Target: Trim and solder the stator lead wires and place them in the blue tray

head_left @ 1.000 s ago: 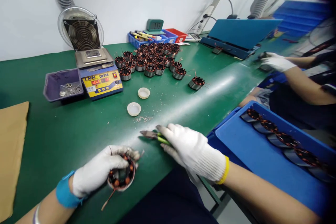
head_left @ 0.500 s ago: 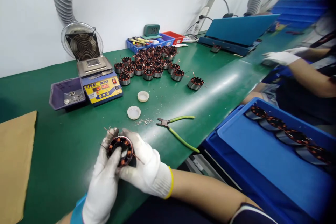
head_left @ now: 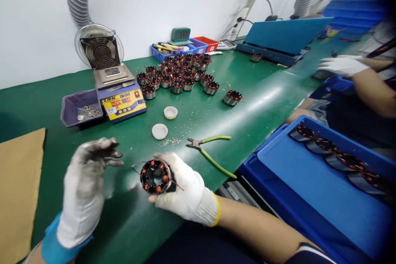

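Note:
My right hand [head_left: 182,187], in a white glove with a yellow cuff edge, grips a motor stator [head_left: 167,169] by its outer rim. Copper coils ring the stator's open centre, and loose wire ends stick out on both sides. To its left, my left hand [head_left: 88,177] is raised in a smudged white glove, fingers curved and apart, with nothing in it. Green-handled cutting pliers [head_left: 201,144] lie spread on the green table, beyond my right hand. Two small white caps [head_left: 160,131] sit near some scattered wire scraps [head_left: 171,142].
A blue and yellow solder pot [head_left: 123,101] stands beside a purple bin [head_left: 69,109]. Many stators [head_left: 177,86] crowd the table's back. A blue tray [head_left: 309,173] with several stators is at right. A co-worker's gloved hand [head_left: 343,65] is farther right. Cardboard [head_left: 20,189] lies left.
My left hand has let go of the stator and moved left, its fingers opening. My right hand still holds the stator, now slightly farther right and lower. The co-worker's hand has shifted right.

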The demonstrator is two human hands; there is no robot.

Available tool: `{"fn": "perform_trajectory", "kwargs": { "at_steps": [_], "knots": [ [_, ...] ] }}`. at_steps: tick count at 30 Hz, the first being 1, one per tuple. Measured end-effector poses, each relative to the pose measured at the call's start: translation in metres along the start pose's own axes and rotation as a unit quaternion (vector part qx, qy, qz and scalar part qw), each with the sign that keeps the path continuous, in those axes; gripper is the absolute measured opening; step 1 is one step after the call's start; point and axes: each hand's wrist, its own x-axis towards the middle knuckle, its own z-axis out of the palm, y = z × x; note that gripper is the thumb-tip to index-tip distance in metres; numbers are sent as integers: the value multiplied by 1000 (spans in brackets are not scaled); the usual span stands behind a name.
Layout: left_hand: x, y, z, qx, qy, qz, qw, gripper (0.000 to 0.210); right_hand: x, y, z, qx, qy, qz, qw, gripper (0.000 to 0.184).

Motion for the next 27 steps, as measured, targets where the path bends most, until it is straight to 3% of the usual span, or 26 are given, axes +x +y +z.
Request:
{"fn": "perform_trajectory", "kwargs": {
  "at_steps": [3,6,13,20,24,27],
  "knots": [
    [3,-4,9,147,-115,-45,981,27,1,-2,-10,-24,13,-7,1000,76],
    [-6,-7,17,208,-134,-72,966,21,-1,1,-16,-48,23,-50,997,75],
    [-19,-12,23,182,-127,-94,971,19,2,9,-21,-138,66,-121,981,75],
    [-18,-20,18,143,-96,-100,980,20,3,11,-21,-147,40,-148,977,73],
    [-17,-24,14,52,-173,-159,971,29,2,8,-26,-137,34,-169,975,70],
    [-13,-29,12,-45,-190,-160,968,35,3,7,-30,-136,54,-217,965,67]
  ]
}}
